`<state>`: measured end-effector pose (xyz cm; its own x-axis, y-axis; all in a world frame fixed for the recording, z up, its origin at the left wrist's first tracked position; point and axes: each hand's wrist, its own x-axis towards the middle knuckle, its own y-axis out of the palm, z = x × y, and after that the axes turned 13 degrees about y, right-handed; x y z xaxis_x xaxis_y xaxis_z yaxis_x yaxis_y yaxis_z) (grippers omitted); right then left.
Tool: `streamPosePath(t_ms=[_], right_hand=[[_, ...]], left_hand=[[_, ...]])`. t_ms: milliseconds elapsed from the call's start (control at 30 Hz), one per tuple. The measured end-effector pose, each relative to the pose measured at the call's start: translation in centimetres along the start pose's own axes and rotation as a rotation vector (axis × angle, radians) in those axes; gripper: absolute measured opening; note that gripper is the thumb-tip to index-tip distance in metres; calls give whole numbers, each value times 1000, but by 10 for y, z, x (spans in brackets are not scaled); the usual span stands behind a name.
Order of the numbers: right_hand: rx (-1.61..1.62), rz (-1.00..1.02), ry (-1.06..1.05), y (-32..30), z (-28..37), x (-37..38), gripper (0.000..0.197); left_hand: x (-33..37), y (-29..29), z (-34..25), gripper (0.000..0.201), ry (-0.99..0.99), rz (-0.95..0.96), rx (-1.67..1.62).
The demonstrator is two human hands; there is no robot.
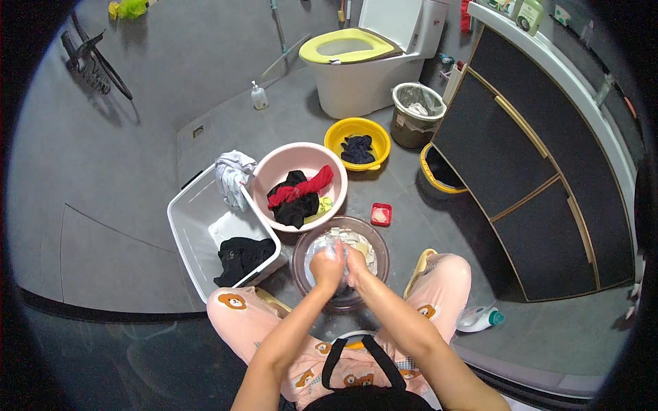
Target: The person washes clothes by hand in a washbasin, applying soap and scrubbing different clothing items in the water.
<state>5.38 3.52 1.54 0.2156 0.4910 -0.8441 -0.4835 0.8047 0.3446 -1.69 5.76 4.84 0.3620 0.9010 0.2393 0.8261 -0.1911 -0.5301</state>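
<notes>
Both my hands are together over a brown-grey basin (383, 255) on the floor in front of me. My left hand (327, 266) is closed, and my right hand (355, 264) presses in from the other side. Between them is a pale, wet, soapy cloth (334, 249), mostly hidden by the fingers. Under the hands, a cream ribbed washboard (359, 241) lies in the basin with whitish suds around it. Just beyond the basin's right rim sits a small red soap dish (381, 214) with a pale bar of soap in it.
A pink basin (340, 179) holds black, red and yellow clothes. Left of it, a white laundry bin (188, 226) contains black clothing, with a light garment (234, 172) over its rim. Farther off stand a yellow basin (384, 152), a trash bin (404, 130) and a toilet (349, 89); a dark cabinet (507, 137) is right.
</notes>
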Motion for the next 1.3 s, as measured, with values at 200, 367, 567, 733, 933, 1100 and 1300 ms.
streamPosePath(t_ms=[200,367,567,733,933,1100,1300], right_hand=[[-92,169,-17,-7,-16,11,43],[102,280,146,4,1,-16,48],[-20,135,-23,-25,17,33,36],[168,366,34,0,-2,-22,33],[-229,12,-80,4,-3,-13,32],[119,710,90,-9,-17,9,34],[63,43,28,20,27,-48,41]], left_hand=[[0,11,16,35,227,-14,170],[28,-6,19,29,200,-183,97],[-13,3,-20,18,412,-35,-201],[-8,5,11,29,841,-14,203],[8,-2,2,33,700,-84,344],[22,-4,21,34,597,-45,67],[40,-11,38,40,127,353,-39]])
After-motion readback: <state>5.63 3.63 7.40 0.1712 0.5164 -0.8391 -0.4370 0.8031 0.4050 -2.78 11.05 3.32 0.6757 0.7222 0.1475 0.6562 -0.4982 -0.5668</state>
